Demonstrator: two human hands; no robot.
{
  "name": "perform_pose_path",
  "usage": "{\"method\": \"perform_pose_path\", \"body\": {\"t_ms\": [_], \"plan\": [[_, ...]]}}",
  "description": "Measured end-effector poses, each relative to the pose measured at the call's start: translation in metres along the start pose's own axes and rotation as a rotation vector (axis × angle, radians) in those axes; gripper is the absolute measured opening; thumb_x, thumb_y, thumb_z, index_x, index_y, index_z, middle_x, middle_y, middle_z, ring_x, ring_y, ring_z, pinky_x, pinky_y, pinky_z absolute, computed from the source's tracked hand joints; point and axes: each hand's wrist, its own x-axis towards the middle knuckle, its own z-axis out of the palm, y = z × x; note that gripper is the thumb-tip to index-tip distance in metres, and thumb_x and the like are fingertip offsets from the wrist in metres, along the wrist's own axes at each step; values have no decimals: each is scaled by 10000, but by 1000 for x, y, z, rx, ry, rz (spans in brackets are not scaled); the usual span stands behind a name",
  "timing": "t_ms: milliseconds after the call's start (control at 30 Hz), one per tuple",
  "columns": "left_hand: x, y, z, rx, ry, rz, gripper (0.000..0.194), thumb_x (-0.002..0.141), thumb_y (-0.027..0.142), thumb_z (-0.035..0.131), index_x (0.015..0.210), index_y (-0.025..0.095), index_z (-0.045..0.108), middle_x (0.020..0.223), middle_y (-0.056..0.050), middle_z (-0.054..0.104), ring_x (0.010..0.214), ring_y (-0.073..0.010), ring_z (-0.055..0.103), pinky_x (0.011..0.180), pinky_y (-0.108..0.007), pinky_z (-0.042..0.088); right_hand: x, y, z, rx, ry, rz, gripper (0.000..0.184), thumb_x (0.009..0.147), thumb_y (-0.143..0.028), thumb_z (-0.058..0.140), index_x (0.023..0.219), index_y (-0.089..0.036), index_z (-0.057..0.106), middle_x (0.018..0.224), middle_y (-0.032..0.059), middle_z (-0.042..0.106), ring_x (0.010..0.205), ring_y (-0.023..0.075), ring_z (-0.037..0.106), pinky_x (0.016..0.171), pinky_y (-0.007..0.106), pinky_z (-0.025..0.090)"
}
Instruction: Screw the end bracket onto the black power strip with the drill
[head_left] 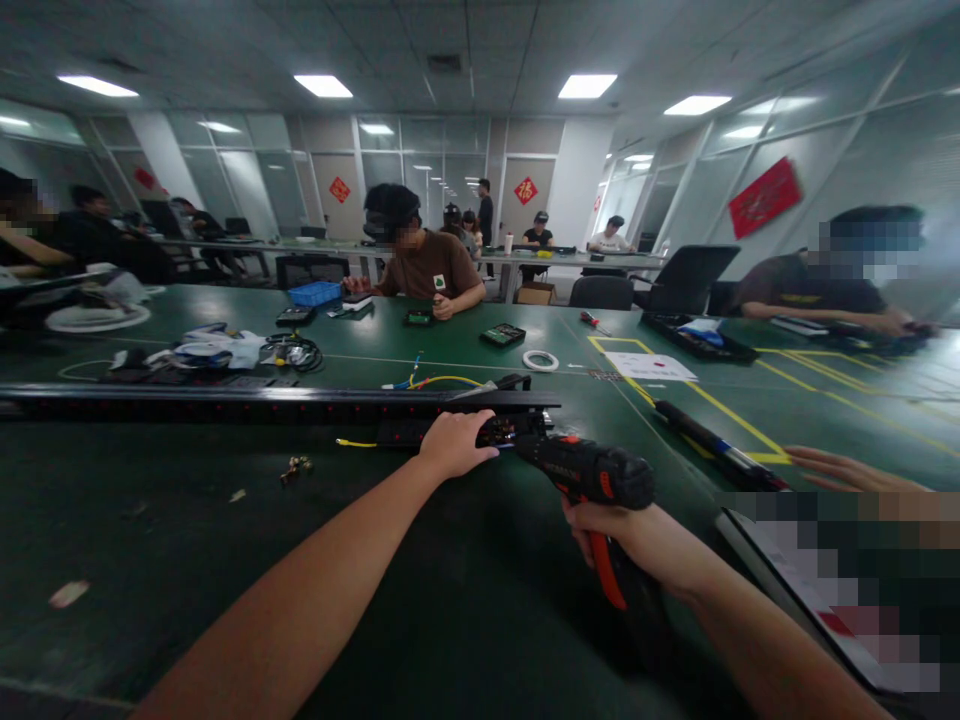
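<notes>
My right hand (637,540) is closed round the grip of a black and orange electric screwdriver (592,475). Its tip points left at the right end of a long black power strip (300,405) lying across the green table (187,560). My left hand (454,443) rests on that end of the strip, fingers curled over its exposed part, next to the tool's tip. A yellow wire (352,442) sticks out from beside the strip.
Small screws (296,466) lie left of my hands. Coloured wires (427,381) and a tape roll (540,360) lie behind the strip. Another person's hand (847,470) rests at the right beside a black tube (712,440). Other people sit across the table.
</notes>
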Motion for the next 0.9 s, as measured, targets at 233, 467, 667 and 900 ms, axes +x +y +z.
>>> {"method": "perform_pose_path", "body": {"t_ms": [233,467,667,900], "plan": [[1,0,0,-3,3,7,665,878,585,683,1439,262,534,1319,-81,697,1191,-316,656,1030,-440,465,0,1,0,28,1,8,212,757,-377,687,842,-192,628,632,-21,627,586,165,605,577,280,492],[0,1,-1,10,-5,-5,658,880,594,677,1432,263,538,1274,-79,716,1151,-322,671,1002,-442,477,-1,-1,0,-7,-11,1,209,761,-390,675,791,-191,621,618,-14,624,585,169,615,584,282,490],[0,2,-3,1,-8,-8,678,877,594,683,1447,261,527,1281,-87,712,1154,-323,668,1003,-444,475,-2,-2,1,-2,-2,14,210,762,-393,671,799,-192,621,617,-12,618,583,170,610,578,283,483],[0,2,-3,-7,-11,-19,670,876,587,689,1443,265,536,1292,-86,707,1172,-325,661,1020,-440,463,-1,0,0,13,-9,7,197,758,-389,675,785,-204,614,622,-21,618,583,168,607,588,287,492]]}}
